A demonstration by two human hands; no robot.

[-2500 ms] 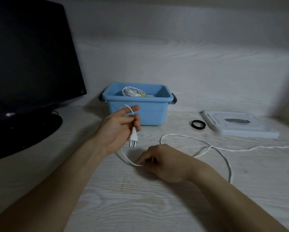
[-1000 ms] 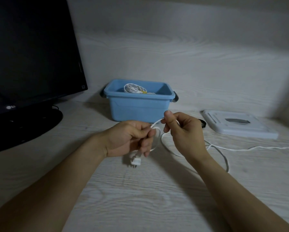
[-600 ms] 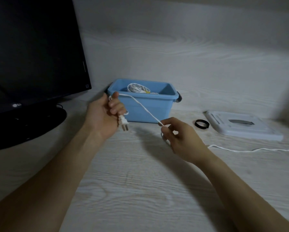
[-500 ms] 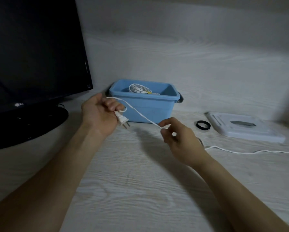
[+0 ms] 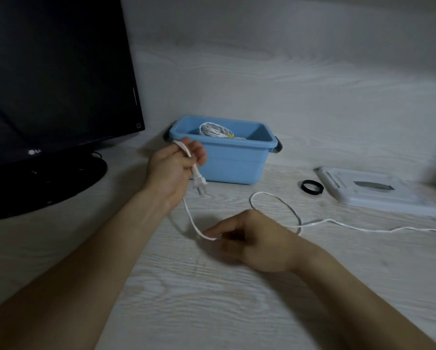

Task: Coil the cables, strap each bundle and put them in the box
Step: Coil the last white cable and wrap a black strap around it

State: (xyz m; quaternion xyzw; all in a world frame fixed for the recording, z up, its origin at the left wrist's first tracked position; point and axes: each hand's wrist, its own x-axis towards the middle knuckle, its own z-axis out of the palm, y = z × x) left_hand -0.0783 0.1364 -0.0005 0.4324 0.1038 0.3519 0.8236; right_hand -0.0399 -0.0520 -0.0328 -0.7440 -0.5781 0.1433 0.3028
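My left hand point(image 5: 172, 170) is raised in front of the blue box point(image 5: 227, 165) and grips the white cable near its plug point(image 5: 200, 183), which hangs below the fingers. The white cable point(image 5: 275, 200) sags from that hand down to my right hand point(image 5: 252, 238), which pinches it low over the table. Beyond my right hand the cable makes a loop and trails off to the right edge. A coiled white bundle point(image 5: 215, 129) with a yellow tie lies inside the box. A black strap ring point(image 5: 312, 188) lies on the table to the right of the box.
A black monitor point(image 5: 55, 79) on a round stand point(image 5: 47, 183) fills the left. The box's white lid point(image 5: 376, 195) lies flat at the right, beside the strap ring. A pale wood-grain table point(image 5: 211, 299) meets a wall just behind the box.
My right hand has dropped from mid-air down to the table, sliding further along the cable. The cable now sags in a curve between the hands, and a loop has formed on the table.
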